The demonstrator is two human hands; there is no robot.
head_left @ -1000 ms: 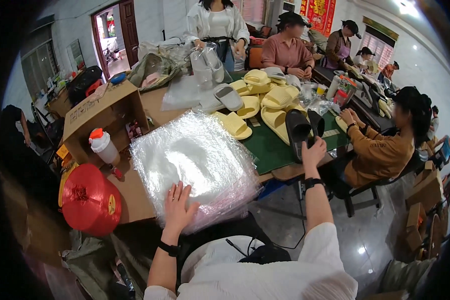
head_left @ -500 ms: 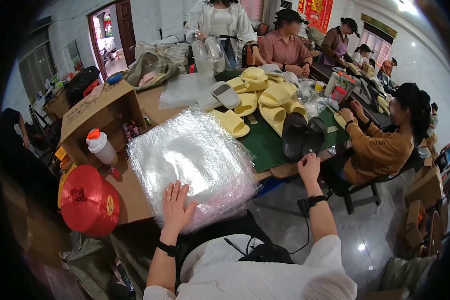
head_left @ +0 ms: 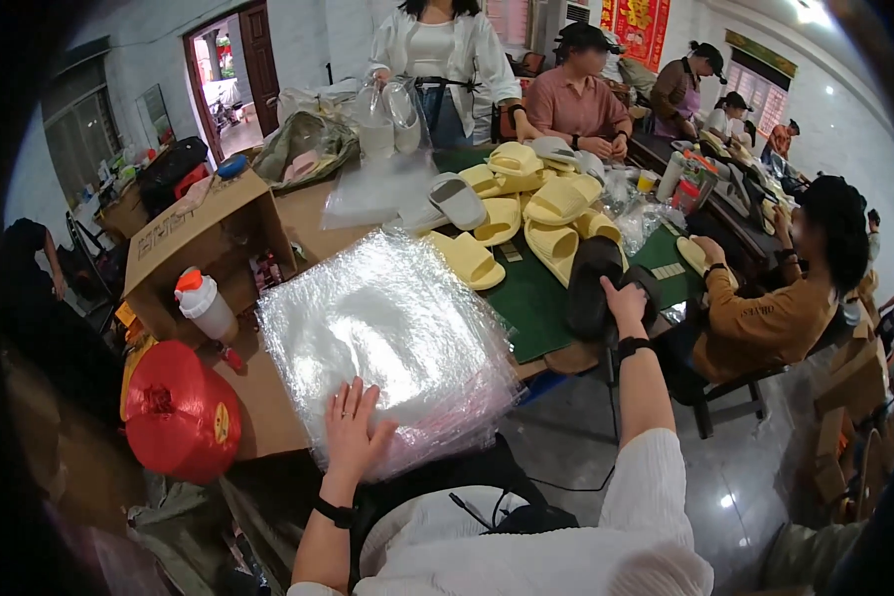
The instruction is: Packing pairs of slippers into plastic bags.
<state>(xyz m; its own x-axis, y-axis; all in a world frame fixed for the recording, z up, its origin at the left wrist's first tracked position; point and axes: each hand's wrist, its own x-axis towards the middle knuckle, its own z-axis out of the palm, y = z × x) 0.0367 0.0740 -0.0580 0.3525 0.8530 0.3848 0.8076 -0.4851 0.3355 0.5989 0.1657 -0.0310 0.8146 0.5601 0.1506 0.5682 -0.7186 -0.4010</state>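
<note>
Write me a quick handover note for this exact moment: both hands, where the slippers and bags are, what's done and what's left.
Left hand lies flat on the stack of clear plastic bags at the table's near edge.
Right hand grips a pair of black slippers, standing on the green mat.
Done: black pair picked out of the pile.
Left: no bag pulled from the stack yet; black pair unbagged. Yellow slippers lie loose farther back.

Bag stack (head_left: pixel 387 338) on table (head_left: pixel 268 417); slippers (head_left: pixel 526 204) behind, spool (head_left: pixel 174 412) left.
</note>
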